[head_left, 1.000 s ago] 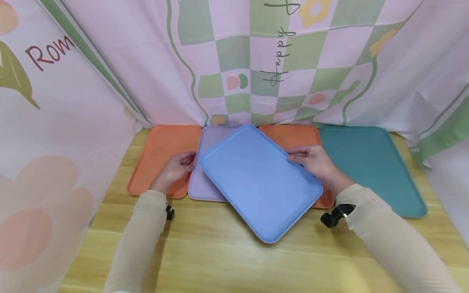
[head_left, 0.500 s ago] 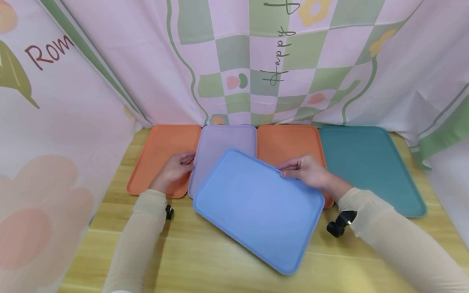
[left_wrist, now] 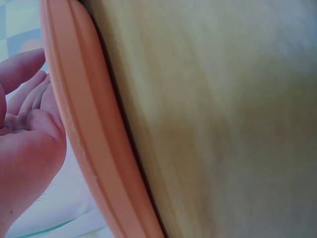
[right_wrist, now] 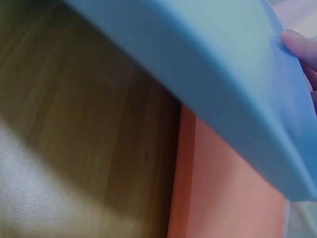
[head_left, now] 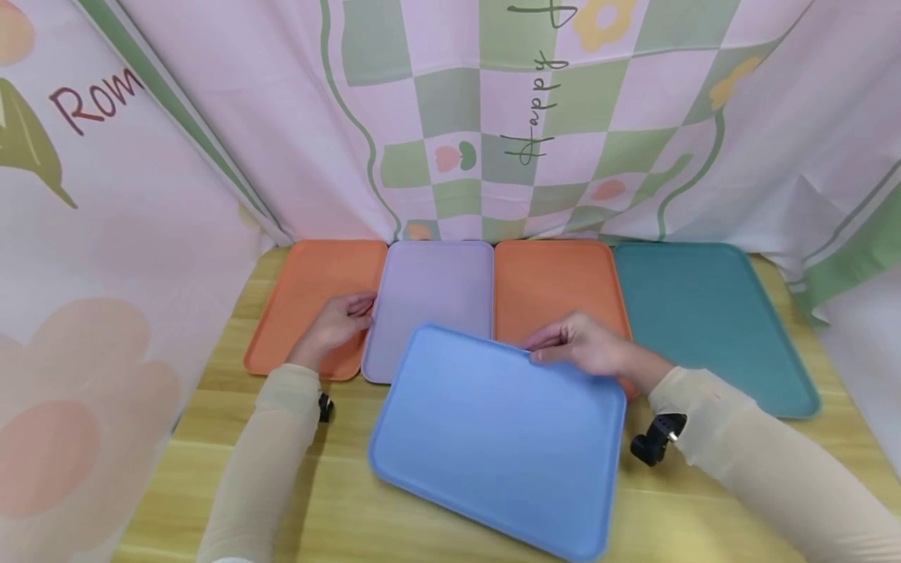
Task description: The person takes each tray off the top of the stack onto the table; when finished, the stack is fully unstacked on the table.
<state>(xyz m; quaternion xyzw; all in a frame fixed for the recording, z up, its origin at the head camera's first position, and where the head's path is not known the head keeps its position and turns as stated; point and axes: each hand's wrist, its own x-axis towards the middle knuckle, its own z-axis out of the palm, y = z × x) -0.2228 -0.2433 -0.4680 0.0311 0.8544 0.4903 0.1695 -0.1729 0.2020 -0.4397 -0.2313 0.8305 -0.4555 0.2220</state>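
Observation:
In the head view my right hand [head_left: 584,344] pinches the far long edge of a blue rectangular tray [head_left: 493,438], thumb on top and fingers behind the rim. The right wrist view shows the tray's side wall raised over the table, overlapping an orange tray [right_wrist: 228,188]. My left hand [head_left: 336,324] lies over the left orange tray [head_left: 331,266], its loosely bent fingertips at the left rim of a purple tray [head_left: 436,289]. Nothing shows between its thumb and fingers in the left wrist view, where the orange tray's side wall [left_wrist: 94,124] crosses in front.
A second orange tray [head_left: 556,274] and a teal tray [head_left: 704,320] continue the row along the back of the wooden table [head_left: 338,485]. Behind hangs a patterned curtain [head_left: 450,102], with more cloth at the left [head_left: 105,258] side.
My right hand has drawn the blue tray toward me off most of the purple and right orange trays, turning it until its long side runs more crosswise. The left hand has stayed put.

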